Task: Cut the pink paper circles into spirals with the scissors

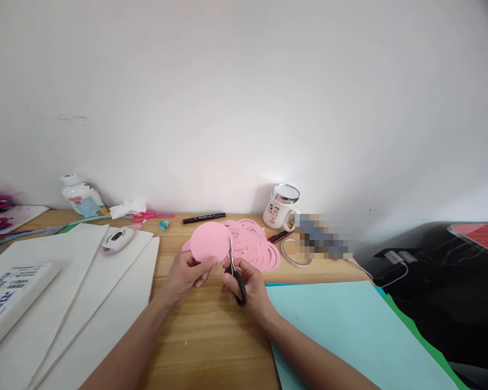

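Observation:
A round disc of pink paper is pinched along its lower edge by my left hand. My right hand grips a pair of scissors by the black handles, with the blades pointing up against the disc's right edge. Whether the blades are parted is hard to make out. Behind the disc lies a heap of pink paper pieces, several of them curved strips and rings. Part of the heap is hidden by the disc and my hands.
White sheets cover the left side, bearing a white box and a small white device. Along the wall stand a bottle, pink scissors, a black marker and a mug. Light blue paper lies right.

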Demonstrator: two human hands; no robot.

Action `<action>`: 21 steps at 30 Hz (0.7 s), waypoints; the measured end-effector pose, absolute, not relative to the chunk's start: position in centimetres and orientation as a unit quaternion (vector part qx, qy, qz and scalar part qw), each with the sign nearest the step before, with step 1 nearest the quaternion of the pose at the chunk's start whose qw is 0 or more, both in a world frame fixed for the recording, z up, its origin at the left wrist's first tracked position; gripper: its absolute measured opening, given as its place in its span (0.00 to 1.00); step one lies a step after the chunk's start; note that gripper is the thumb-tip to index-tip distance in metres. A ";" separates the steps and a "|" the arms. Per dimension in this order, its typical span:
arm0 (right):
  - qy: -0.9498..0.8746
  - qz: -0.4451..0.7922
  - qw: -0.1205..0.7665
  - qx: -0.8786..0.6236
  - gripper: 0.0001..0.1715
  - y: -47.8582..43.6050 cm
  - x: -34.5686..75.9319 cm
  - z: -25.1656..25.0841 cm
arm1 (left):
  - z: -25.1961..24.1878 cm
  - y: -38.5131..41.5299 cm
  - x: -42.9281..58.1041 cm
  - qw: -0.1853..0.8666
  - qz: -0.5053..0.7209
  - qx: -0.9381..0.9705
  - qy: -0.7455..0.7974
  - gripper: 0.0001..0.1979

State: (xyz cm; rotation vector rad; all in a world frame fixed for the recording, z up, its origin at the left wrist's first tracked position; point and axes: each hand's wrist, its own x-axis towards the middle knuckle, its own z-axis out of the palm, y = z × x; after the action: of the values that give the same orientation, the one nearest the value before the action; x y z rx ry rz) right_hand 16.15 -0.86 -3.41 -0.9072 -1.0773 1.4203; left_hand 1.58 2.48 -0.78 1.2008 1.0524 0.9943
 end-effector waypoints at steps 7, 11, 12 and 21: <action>-0.452 0.598 0.540 -0.382 0.18 -0.9 15.9 -4.0 | -1.1 2.6 1.7 0.622 0.462 0.472 0.421 0.17; -0.441 0.620 0.535 -0.368 0.19 -1.0 15.6 -4.6 | -1.3 2.6 2.0 0.626 0.441 0.464 0.446 0.18; -0.441 0.622 0.531 -0.370 0.19 -1.0 15.6 -4.6 | -1.3 2.5 2.0 0.621 0.438 0.468 0.451 0.19; -0.483 0.578 0.545 -0.368 0.20 -0.9 16.3 -3.1 | -0.9 2.4 2.0 0.601 0.415 0.501 0.464 0.19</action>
State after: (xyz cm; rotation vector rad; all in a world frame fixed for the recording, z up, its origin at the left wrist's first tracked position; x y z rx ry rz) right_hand 16.32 -0.90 -3.14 -0.8739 -1.1455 1.3703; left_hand 1.99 2.38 -0.91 1.1602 1.0749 0.9624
